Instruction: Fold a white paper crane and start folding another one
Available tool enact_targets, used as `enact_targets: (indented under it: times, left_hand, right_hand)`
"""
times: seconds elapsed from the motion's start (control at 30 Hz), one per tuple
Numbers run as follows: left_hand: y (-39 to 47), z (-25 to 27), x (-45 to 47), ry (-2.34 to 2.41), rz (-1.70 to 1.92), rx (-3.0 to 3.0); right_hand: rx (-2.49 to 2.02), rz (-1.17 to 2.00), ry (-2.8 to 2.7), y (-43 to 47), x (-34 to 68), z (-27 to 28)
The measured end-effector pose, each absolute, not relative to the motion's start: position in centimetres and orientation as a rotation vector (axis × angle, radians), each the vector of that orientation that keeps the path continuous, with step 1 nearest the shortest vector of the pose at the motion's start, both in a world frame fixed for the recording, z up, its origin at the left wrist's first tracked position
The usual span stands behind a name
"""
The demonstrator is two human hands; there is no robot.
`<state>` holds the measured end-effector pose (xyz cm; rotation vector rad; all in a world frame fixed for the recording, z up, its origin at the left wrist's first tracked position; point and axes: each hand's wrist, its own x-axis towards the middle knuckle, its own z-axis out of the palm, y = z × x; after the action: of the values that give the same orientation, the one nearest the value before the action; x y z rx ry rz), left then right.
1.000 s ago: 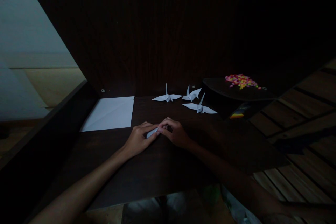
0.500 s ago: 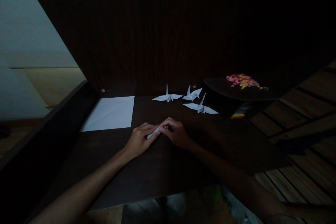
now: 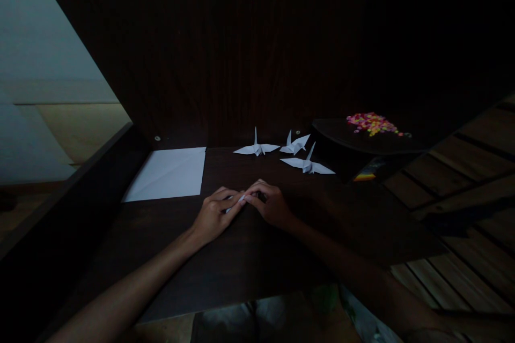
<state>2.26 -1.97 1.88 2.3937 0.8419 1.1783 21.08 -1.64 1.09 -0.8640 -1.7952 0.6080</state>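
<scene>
While the left hand [image 3: 211,217] and the right hand [image 3: 272,207] are pinching a small folded white paper [image 3: 242,198] between nearly closed fingers, in front of three origami cranes [image 3: 308,166] on the tabletop [image 3: 181,284], uneven pressure could be skewing the fold.

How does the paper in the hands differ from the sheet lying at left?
The folded paper shows as a narrow strip, while the paper sheet is broad and flat. The left hand and right hand hold the folded paper, partly hiding it; the paper sheet lies on the desk, untouched. Both are white.
</scene>
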Motion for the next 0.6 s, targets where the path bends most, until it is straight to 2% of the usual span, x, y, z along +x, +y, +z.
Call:
enact_targets:
  times: [0.6]
  left_hand:
    - [-2.13, 2.01, 2.16, 0.717, 1.204, 2.573]
  right_hand:
    - [-0.829, 0.483, -1.808, -2.36, 20.85, 1.87]
